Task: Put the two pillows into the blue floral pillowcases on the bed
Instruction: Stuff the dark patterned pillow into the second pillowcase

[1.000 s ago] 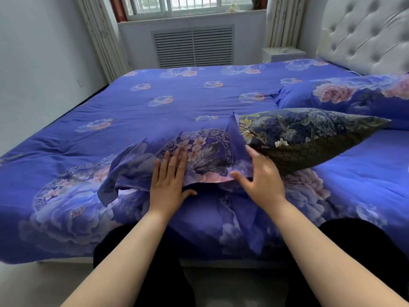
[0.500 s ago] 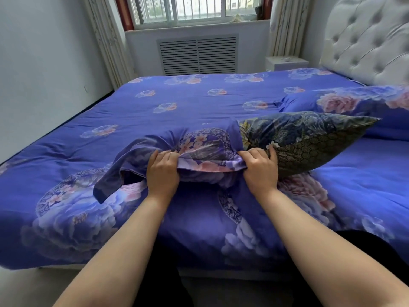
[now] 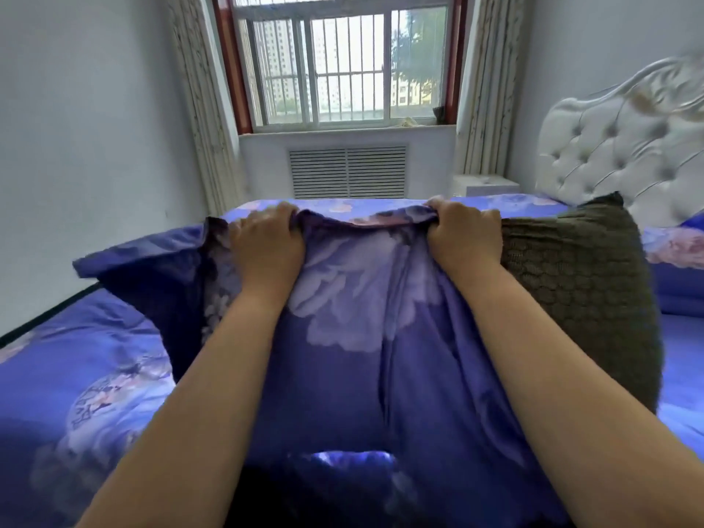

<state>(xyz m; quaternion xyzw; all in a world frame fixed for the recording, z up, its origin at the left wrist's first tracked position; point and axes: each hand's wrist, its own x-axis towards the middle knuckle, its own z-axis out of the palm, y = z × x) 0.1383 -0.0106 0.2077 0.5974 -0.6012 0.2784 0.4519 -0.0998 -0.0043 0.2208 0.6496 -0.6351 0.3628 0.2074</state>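
A blue floral pillowcase (image 3: 354, 337) hangs raised in front of me, held up by its top edge. My left hand (image 3: 266, 249) grips that edge on the left and my right hand (image 3: 464, 238) grips it on the right. A dark pillow (image 3: 583, 295) with a honeycomb pattern sticks out of the case to the right, lifted off the bed. At the far right, against the headboard, lies a second pillow (image 3: 678, 257) in a blue floral case. The lower end of the raised case hides much of the bed in front of me.
The bed (image 3: 76, 375) wears a blue floral cover. A white tufted headboard (image 3: 617, 146) stands at the right, with a small white nightstand (image 3: 487, 184) beside it. A barred window (image 3: 343, 62), curtains and a radiator grille (image 3: 346, 171) fill the far wall.
Both hands have lifted the pillowcase and the dark pillow off the bed to chest height. My view has tilted up toward the window.
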